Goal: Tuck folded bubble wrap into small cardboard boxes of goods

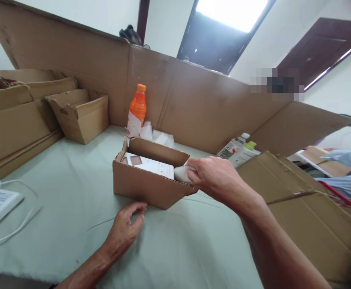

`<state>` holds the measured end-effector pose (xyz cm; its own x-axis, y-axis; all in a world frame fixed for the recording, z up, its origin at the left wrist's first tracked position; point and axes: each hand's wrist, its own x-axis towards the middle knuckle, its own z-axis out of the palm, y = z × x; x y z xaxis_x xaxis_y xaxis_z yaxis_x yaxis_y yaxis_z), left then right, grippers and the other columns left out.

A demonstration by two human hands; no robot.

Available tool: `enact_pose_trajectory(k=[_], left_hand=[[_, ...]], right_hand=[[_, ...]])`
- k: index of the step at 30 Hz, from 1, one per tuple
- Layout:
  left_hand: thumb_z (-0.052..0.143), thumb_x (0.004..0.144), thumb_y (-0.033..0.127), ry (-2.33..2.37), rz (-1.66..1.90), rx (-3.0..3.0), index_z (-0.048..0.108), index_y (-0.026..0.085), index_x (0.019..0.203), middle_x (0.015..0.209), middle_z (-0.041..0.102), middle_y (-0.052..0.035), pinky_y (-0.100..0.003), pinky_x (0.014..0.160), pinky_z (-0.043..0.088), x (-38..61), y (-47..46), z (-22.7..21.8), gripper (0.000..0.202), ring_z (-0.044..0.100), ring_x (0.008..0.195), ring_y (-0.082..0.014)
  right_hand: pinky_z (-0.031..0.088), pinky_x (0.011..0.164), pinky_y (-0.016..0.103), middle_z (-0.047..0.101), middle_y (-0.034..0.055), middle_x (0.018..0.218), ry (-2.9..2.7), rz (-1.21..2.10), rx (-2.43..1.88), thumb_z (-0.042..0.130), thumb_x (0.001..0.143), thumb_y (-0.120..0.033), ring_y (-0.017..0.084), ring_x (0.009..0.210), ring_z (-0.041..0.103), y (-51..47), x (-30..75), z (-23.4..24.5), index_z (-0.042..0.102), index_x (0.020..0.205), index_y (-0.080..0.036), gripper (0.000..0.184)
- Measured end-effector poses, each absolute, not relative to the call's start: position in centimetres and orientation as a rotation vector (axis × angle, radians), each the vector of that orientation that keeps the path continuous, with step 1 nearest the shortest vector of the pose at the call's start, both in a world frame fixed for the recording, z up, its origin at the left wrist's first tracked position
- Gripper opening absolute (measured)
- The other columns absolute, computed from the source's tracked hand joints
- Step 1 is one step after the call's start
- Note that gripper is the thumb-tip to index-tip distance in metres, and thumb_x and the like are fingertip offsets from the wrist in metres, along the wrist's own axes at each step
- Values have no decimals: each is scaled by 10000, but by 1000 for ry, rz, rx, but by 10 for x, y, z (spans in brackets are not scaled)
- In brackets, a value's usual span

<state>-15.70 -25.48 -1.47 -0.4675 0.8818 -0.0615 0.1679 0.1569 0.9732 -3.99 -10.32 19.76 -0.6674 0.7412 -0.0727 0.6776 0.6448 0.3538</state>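
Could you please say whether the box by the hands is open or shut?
Open: the cardboard box is uncovered on top, showing a white carton inside.

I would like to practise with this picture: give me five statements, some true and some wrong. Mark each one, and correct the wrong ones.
1. A white box sits inside an open cardboard box. True.
2. The left hand reaches inside the cardboard box. False: the left hand is outside, near the lower front edge.
3. The right hand has its fingers on a whitish item at the cardboard box's right end. True.
4. The orange bottle lies on its side. False: it stands upright behind the cardboard box.
5. A white cable is at the left of the picture. True.
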Motion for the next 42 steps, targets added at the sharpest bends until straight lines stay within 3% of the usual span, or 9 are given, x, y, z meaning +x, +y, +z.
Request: enact_pose_trajectory(k=[4, 6, 9, 18, 26, 37, 42], left_hand=[[515, 783, 330, 1764, 1336, 1033, 714, 188, 1025, 1042, 765, -99, -305, 624, 487, -156, -256, -14, 344, 698, 965, -259], [517, 782, 335, 1765, 1356, 1034, 716, 189, 1022, 1033, 765, -98, -300, 617, 486, -157, -256, -15, 344, 700, 957, -256], [519, 771, 337, 1767, 1373, 1019, 719, 186, 1015, 1027, 766, -102, -294, 609, 482, -158, -256, -17, 349, 703, 961, -259], [518, 786, 330, 1774, 1368, 1065, 720, 184, 1020, 1027, 768, -101, -290, 628, 502, -158, -256, -20, 342, 707, 959, -251], [516, 798, 320, 1797, 1356, 1118, 724, 189, 1003, 996, 771, -92, -289, 632, 519, -157, -256, -22, 320, 714, 921, -241], [536, 819, 315, 1821, 1351, 1204, 728, 201, 1017, 987, 773, -87, -254, 562, 497, -156, -256, -28, 298, 719, 901, -235], [548, 821, 316, 1846, 1349, 1169, 733, 203, 1019, 986, 775, -86, -254, 575, 509, -154, -254, -29, 294, 720, 909, -233]], right_hand=[[249, 533, 289, 661, 40, 648, 2627, 266, 993, 505, 849, -209, 167, 593, 566, -89, -49, 199, 681, 722, -207, 217], [270, 538, 281, 692, 45, 716, 2656, 214, 972, 560, 808, -214, 177, 644, 594, -81, -56, 198, 711, 819, -213, 151], [295, 550, 272, 726, 49, 799, 2694, 231, 1036, 597, 777, -210, 194, 702, 630, -78, -63, 197, 724, 972, -226, 234], [269, 530, 275, 715, 48, 695, 2645, 236, 843, 563, 801, -121, 155, 631, 617, -85, -65, 189, 731, 716, -196, 202], [260, 560, 270, 750, 26, 806, 2739, 258, 862, 592, 840, -171, 166, 730, 640, -85, -59, 187, 756, 882, -230, 179], [282, 621, 283, 741, 4, 729, 2849, 171, 655, 554, 846, -113, 124, 627, 562, -81, -49, 182, 727, 733, -206, 227], [371, 777, 300, 771, 9, 859, 3216, -39, 718, 577, 906, -174, 162, 815, 648, -80, -28, 178, 752, 842, -213, 191]])
